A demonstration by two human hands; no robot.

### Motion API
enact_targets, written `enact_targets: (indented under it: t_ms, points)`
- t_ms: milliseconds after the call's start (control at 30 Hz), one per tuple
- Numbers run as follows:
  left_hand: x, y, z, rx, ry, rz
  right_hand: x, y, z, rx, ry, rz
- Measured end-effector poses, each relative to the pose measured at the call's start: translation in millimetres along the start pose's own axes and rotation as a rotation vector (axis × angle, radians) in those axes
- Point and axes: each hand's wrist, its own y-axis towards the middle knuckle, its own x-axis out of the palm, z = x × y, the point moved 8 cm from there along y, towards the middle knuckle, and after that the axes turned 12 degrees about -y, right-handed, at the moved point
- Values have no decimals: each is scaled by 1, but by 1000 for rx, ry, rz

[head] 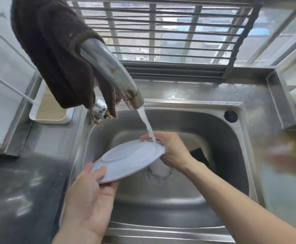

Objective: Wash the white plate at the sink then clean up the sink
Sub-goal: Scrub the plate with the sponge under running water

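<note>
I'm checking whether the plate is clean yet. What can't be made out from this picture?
Head view only:
- White plate: underside faces up, so its eating face is hidden.
- Sink drain: covered by splashing water.
- Dark object in the basin: partly behind the right hand.
- Yellowish object on the right counter: blurred.

The tap (112, 71) and its hanging brown cloth (55, 55) crowd my upper left; the sink (228, 138) basin's right side lies open.

Home kitchen: steel sink (246, 138), faucet (112, 71), barred window (170, 32)
</note>
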Motion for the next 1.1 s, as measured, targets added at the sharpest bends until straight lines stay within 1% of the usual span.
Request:
enact_targets:
  t_ms: [67, 133, 167, 200, 267, 333, 400, 500, 600, 700, 800, 867, 933, 1000, 1100]
  points:
    - [-3, -7, 0, -13, -28, 21, 2, 6, -5, -1, -20, -75]
    - [-5, -12, 1, -1, -26, 21, -2, 4, -12, -32, -42, -96]
    - [-7, -13, 2, 9, -20, 31, -9, -1, -17, -96, -99, -59]
    - [-11, -12, 2, 2, -12, 40, -16, -10, -24, -184, -213, -9]
    - [-21, -8, -2, -65, 8, 64, -27, -34, -31, -317, -384, 60]
    - [-22, -11, -11, -171, 43, 63, -40, -61, -34, -403, -447, 128]
    - [-20, -12, -17, -212, 58, 39, -53, -86, -41, -478, -505, 198]
    - [-7, -11, -32, -230, 48, 61, -66, -116, -52, -578, -615, 211]
    - [4, -6, -48, -247, 20, 75, -73, -138, -62, -621, -693, 217]
    - [15, 4, -57, -227, 52, -1, -82, -152, -54, -577, -710, 280]
    - [23, 17, -57, -137, 195, -61, -88, -155, -29, -488, -715, 286]
    - [31, 20, -58, -109, 302, -93, -88, -153, -15, -440, -679, 278]
    - [42, 22, -55, -53, 350, -116, -84, -148, 2, -376, -613, 295]
    - [54, 24, -45, 47, 384, -128, -71, -137, 17, -315, -522, 291]
    - [65, 26, -28, 175, 464, -182, -51, -116, 31, -204, -254, 281]
